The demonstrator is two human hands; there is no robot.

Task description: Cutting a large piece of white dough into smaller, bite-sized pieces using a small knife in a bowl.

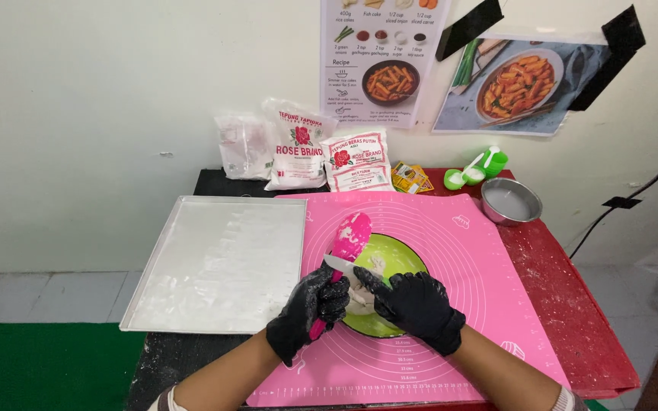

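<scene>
left hand (308, 310) fist-wrapped round pink-handled knife (344, 259) | right hand (419, 308) fingertips pressing white dough lump (361, 293) in round green plate (397, 262), frame centre | silver baking tray (222, 262) left holds no pieces, so early days

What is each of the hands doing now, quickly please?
Left hand: closed on the pink spatula.
Right hand: partly open, fingers on the dough in the green bowl; it grips nothing.

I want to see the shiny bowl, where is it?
In the head view the small metal bowl sits at the far right of the table, just off the pink mat's top right corner, beside the green measuring spoons.
</scene>
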